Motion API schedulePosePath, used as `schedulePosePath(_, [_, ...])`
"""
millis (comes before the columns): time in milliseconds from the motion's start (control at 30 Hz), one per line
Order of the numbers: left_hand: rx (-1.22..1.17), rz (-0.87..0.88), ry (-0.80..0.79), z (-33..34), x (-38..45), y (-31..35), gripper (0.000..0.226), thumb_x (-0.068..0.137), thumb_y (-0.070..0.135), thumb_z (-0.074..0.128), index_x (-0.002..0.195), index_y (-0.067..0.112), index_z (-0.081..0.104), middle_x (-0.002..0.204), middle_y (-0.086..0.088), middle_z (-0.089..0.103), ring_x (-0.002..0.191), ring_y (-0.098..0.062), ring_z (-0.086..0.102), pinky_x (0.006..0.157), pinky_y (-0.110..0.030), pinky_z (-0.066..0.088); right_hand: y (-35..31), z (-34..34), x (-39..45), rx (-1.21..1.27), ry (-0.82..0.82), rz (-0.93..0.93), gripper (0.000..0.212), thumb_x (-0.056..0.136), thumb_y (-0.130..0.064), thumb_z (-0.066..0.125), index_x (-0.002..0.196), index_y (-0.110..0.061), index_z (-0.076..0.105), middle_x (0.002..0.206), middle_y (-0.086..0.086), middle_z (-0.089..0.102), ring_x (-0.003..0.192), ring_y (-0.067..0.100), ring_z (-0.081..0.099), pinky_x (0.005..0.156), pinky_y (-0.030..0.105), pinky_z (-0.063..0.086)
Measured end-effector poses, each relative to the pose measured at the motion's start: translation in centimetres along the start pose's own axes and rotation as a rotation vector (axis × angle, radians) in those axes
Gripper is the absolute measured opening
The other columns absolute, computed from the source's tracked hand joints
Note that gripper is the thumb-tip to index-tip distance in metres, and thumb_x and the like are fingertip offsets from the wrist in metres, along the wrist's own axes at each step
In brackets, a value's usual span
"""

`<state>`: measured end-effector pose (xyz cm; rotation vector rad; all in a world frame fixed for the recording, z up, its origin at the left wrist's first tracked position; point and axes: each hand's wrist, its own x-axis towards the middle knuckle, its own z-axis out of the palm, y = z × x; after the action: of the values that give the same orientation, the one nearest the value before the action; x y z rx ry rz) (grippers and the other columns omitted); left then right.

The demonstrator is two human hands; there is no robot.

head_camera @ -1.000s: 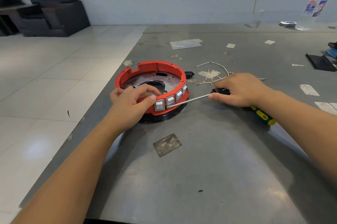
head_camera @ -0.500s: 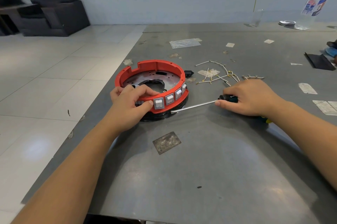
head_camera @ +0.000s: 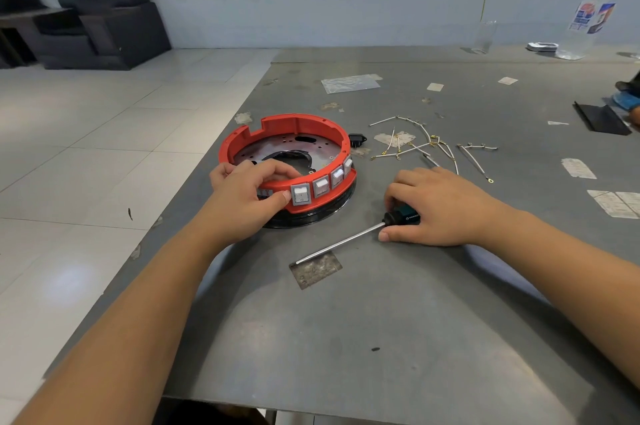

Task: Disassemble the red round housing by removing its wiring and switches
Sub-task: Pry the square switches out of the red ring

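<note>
The red round housing [head_camera: 298, 126] lies on the grey table [head_camera: 398, 320], with a metal plate inside and several white rocker switches [head_camera: 320, 186] set in its near rim. My left hand [head_camera: 247, 197] grips that near rim, fingers over the top and thumb beside the nearest switch. My right hand [head_camera: 438, 206] rests on the table to the right, holding the dark handle of a screwdriver [head_camera: 349, 239]. The screwdriver's shaft lies flat and points toward me and to the left, clear of the housing.
Loose white wires [head_camera: 431, 144] with terminals lie behind my right hand, and a small black part [head_camera: 356, 140] sits by the housing's right side. A metal patch [head_camera: 315, 268] marks the table near the screwdriver tip. A plastic bottle [head_camera: 588, 19] stands far right. The table's left edge runs close to the housing.
My right hand pulled the screwdriver away from the switches, moved it right and toward me, and laid it flat on the table. My left hand has stayed on the rim.
</note>
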<state>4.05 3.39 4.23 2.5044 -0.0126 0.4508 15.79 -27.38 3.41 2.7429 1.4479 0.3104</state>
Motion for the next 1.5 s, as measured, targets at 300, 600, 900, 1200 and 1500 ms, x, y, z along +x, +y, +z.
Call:
schedulePosePath(300, [-0.022, 0.038, 0.021, 0.3, 0.1, -0.4, 0.012, 0.086, 0.041, 0.061, 0.094, 0.050, 0.060, 0.097, 0.023, 0.063, 0.108, 0.014, 0.036, 0.086, -0.024, 0.015, -8.9, -2.7, 5.5, 0.379, 0.417, -0.150, 0.032, 0.086, -0.034, 0.077, 0.109, -0.015, 0.064, 0.109, 0.000, 0.057, 0.102, 0.017, 0.054, 0.089, 0.028, 0.045])
schedulePosePath(600, [-0.035, 0.062, 0.039, 0.2, 0.1, -0.8, 0.023, 0.094, 0.027, 0.074, 0.095, 0.046, 0.063, 0.093, 0.023, 0.068, 0.105, 0.020, 0.040, 0.095, -0.017, 0.016, -10.5, -0.4, 7.3, 0.252, 0.444, -0.108, 0.029, 0.084, -0.024, 0.079, 0.106, -0.012, 0.063, 0.106, 0.005, 0.057, 0.100, 0.021, 0.054, 0.087, 0.032, 0.046])
schedulePosePath(900, [-0.015, 0.038, 0.024, -0.1, 0.2, -0.3, 0.027, 0.094, 0.024, 0.075, 0.094, 0.047, 0.062, 0.093, 0.024, 0.068, 0.107, 0.009, 0.047, 0.091, -0.026, 0.017, -10.1, -1.3, 7.4, 0.282, 0.349, -0.133, 0.025, 0.087, -0.018, 0.076, 0.107, -0.008, 0.064, 0.108, 0.010, 0.057, 0.100, 0.027, 0.056, 0.090, 0.039, 0.046])
schedulePosePath(1200, [-0.006, 0.027, 0.000, -0.2, 0.4, -0.5, 0.024, 0.096, 0.025, 0.073, 0.095, 0.046, 0.061, 0.094, 0.023, 0.066, 0.100, 0.031, 0.035, 0.086, -0.024, 0.016, -10.1, -1.9, 7.5, 0.131, 0.317, -0.176, 0.025, 0.092, -0.022, 0.071, 0.108, -0.007, 0.061, 0.109, 0.012, 0.056, 0.101, 0.029, 0.056, 0.092, 0.042, 0.046])
schedulePosePath(1500, [-0.026, -0.008, -0.010, -0.2, 0.7, -0.8, 0.023, 0.095, 0.025, 0.075, 0.091, 0.042, 0.059, 0.089, 0.024, 0.065, 0.097, 0.033, 0.034, 0.081, -0.022, 0.016, -10.2, -2.2, 7.6, 0.018, 0.292, -0.202, 0.026, 0.096, -0.027, 0.064, 0.112, -0.007, 0.059, 0.110, 0.012, 0.055, 0.100, 0.027, 0.054, 0.091, 0.038, 0.043])
